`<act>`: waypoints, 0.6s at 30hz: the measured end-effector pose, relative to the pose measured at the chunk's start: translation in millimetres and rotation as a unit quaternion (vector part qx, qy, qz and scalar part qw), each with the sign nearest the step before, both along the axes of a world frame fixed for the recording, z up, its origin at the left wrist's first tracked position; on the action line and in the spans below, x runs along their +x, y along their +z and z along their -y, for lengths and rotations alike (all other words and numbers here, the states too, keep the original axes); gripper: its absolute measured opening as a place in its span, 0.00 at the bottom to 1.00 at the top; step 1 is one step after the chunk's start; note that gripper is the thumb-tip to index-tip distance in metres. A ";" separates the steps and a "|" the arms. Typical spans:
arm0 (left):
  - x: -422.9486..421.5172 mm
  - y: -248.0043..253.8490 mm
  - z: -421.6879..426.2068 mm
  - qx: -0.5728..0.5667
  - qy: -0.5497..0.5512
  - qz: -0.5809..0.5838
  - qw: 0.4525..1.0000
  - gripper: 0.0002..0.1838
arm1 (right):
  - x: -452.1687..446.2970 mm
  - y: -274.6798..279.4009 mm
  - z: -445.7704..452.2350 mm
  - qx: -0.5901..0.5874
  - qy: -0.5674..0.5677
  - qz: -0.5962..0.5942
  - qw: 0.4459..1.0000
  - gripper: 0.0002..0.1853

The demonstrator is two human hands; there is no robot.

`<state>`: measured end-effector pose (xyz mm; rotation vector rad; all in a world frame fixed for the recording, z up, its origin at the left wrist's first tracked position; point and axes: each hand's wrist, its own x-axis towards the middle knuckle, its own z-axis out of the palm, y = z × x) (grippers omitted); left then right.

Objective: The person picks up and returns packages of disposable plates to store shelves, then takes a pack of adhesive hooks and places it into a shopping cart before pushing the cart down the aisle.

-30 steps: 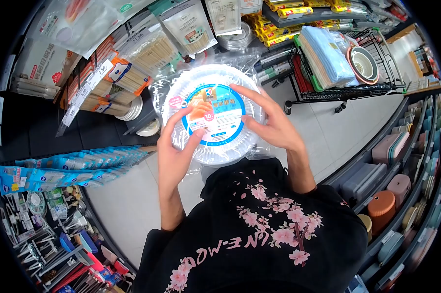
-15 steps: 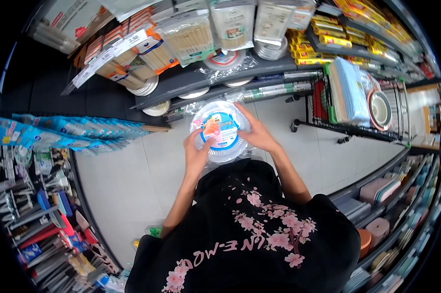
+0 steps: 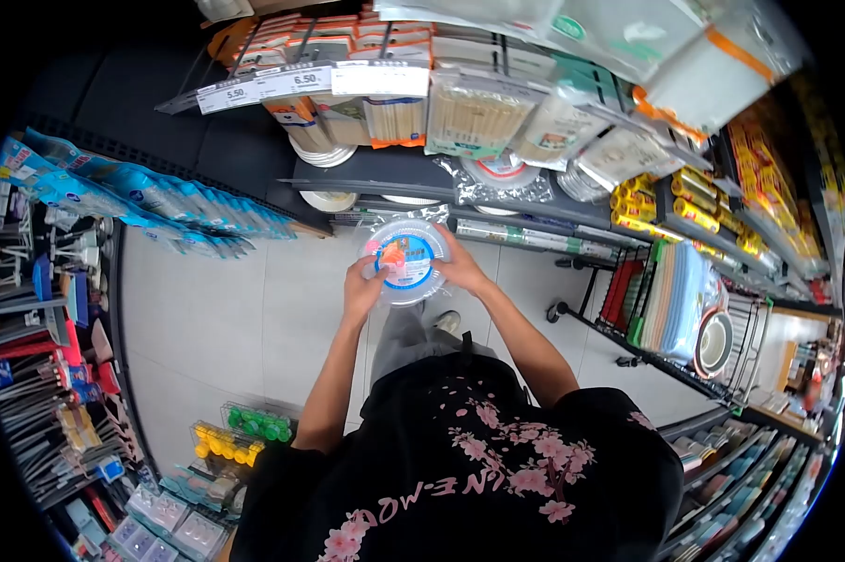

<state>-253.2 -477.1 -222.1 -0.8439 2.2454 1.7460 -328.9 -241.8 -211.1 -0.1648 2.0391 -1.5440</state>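
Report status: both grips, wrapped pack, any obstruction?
Left grip and right grip on opposite sides of round white plastic-wrapped plate pack. Blue-ringed label facing up. Nothing blocking; black wire cart off right.

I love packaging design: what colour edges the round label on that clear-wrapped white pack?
Blue edges the round label; the head view shows it.

Between the left hand [image 3: 361, 288] and right hand [image 3: 462, 266] sits the plastic-plate pack [image 3: 407, 267], with stick packets [image 3: 478, 117] at its one o'clock, a shopping cart [image 3: 661, 363] just past three and hanging bags [image 3: 151, 199] past nine.
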 end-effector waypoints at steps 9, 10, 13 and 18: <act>-111.7 -57.4 22.9 -0.041 0.017 -0.027 0.999 0.21 | -91.6 -42.4 36.8 0.144 0.002 -0.030 0.989 0.39; -122.0 -57.4 24.6 -0.072 0.012 -0.025 0.997 0.20 | -98.5 -47.2 39.8 0.120 -0.030 -0.029 0.992 0.36; -155.5 -60.7 39.3 -0.079 -0.022 -0.015 0.997 0.21 | -118.5 -12.2 49.5 0.052 -0.049 0.103 0.992 0.35; -207.9 -49.5 60.7 -0.008 -0.079 0.048 0.996 0.27 | -143.6 -36.0 64.0 0.003 -0.102 0.232 0.967 0.34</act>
